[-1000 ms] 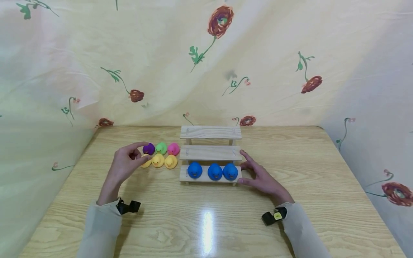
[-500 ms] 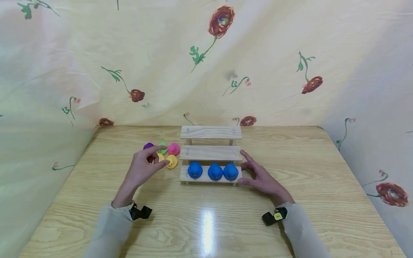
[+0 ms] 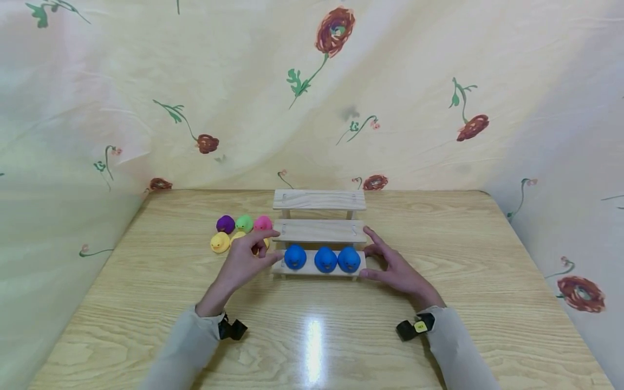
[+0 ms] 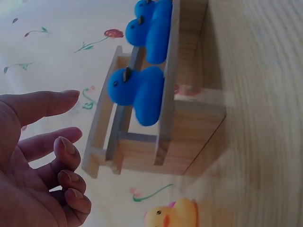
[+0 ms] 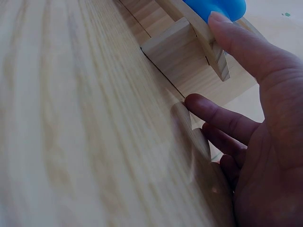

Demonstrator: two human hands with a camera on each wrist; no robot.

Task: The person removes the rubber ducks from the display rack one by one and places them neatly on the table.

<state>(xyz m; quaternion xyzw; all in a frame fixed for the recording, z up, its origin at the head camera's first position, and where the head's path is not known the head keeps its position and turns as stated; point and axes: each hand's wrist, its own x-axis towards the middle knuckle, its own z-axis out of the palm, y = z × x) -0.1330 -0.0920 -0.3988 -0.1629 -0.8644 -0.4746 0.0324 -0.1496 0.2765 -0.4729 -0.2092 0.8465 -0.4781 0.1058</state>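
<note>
A three-step wooden stand (image 3: 317, 231) carries three blue rubber ducks (image 3: 325, 260) on its lowest shelf, one at the left and two close together at the right. My left hand (image 3: 247, 260) is at the stand's left end, thumb and forefinger spread apart, nothing between them. In the left wrist view the nearest blue duck (image 4: 147, 94) sits beyond those fingertips. My right hand (image 3: 395, 269) rests against the stand's right end. In the right wrist view its thumb (image 5: 236, 38) touches the low shelf's end beside a blue duck (image 5: 222, 7), the other fingers loosely bent.
Left of the stand, a purple duck (image 3: 225, 224), a green duck (image 3: 244, 223) and a pink duck (image 3: 263, 222) form a back row. Yellow ducks (image 3: 220, 242) line up before them, partly hidden by my left hand. A flowered cloth (image 3: 253, 108) hangs behind the wooden table (image 3: 273, 336).
My left hand has moved right, from over the loose ducks to the stand's left end, uncovering the purple duck and the leftmost yellow one. The right hand stays in place.
</note>
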